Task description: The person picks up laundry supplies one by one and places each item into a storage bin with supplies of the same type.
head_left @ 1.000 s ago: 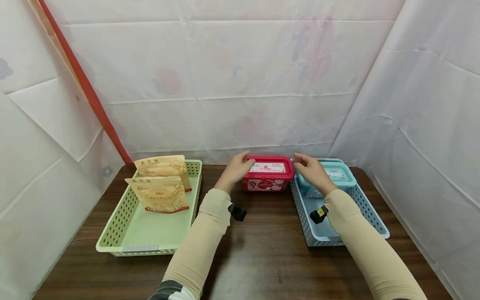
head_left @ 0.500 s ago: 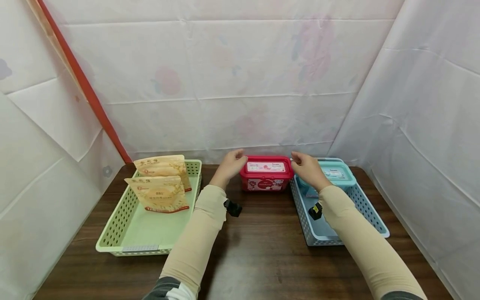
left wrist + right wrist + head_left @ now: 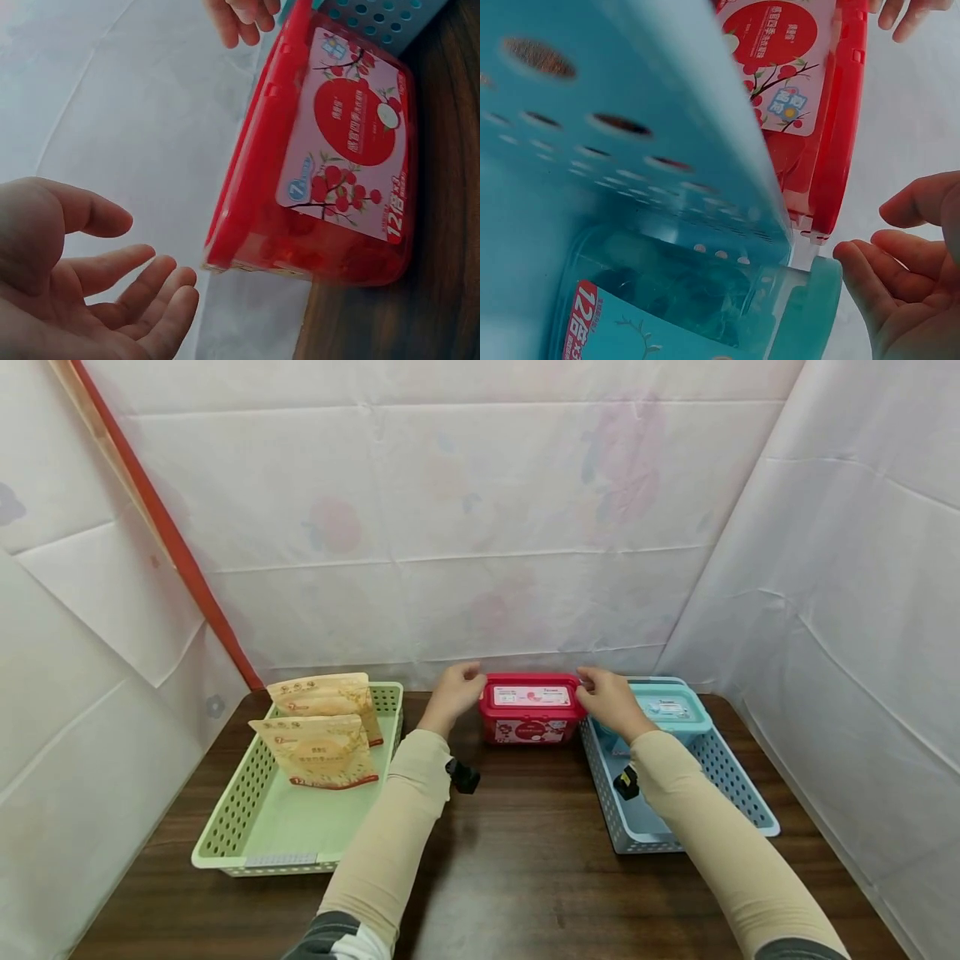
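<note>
White sheets [image 3: 480, 527] with faint flowers hang around a dark brown table [image 3: 540, 860]. On it, near the back, the red box [image 3: 534, 720] stands with its lid on, between the green basket [image 3: 307, 822] and the blue basket [image 3: 652, 839]. Since a second ago, the left hand [image 3: 454, 695] and the right hand [image 3: 609, 700] have both slid a bit to the left. So the left one is now just off the box's left end, and the right one is closer to its right end. The box looks to be in the same spot, so it doesn't seem picked up. Both hands have fingers and thumb apart, loose and a bit bent, holding nothing. I can't tell if a right fingertip touches the teal box [image 3: 671, 706] in the blue basket. It's tight on that side: the basket's wall is just beside the red box, and the teal box pokes up over the rim. More room shows on the left, before the green basket with its two yellow bags [image 3: 330, 752], and in front. The back sheet is close behind.
</note>
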A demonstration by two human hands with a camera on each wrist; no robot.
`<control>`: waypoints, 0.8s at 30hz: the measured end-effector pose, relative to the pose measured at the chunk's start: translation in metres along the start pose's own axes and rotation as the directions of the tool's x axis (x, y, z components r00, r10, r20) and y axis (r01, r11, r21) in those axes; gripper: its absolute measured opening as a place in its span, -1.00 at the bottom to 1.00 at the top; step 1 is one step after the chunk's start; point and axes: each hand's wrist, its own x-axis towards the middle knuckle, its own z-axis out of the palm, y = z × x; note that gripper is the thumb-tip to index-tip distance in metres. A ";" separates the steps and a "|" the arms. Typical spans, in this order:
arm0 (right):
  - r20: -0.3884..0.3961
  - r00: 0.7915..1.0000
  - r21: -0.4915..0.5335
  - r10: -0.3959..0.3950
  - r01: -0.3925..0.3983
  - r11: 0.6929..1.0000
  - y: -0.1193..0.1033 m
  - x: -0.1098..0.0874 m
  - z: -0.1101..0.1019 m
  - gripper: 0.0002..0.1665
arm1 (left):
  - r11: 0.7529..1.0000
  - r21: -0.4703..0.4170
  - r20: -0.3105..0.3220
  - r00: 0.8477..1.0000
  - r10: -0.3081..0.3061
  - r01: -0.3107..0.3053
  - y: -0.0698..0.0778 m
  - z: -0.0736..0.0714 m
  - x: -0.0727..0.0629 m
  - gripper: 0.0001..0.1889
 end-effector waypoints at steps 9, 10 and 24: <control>0.032 0.999 -0.020 -0.030 0.031 0.999 0.001 0.002 0.001 -0.44 | 0.999 0.041 -0.015 1.000 -0.027 0.027 -0.007 0.009 0.003 -0.51; 0.034 0.999 -0.028 -0.035 0.036 0.999 0.001 0.002 0.002 -0.44 | 0.999 0.044 -0.017 0.999 -0.030 0.031 -0.007 0.010 0.003 -0.50; 0.095 0.995 -0.219 -0.024 0.044 0.975 -0.003 0.010 0.005 -0.48 | 0.997 0.073 -0.022 0.999 -0.034 0.036 -0.015 0.013 0.004 -0.46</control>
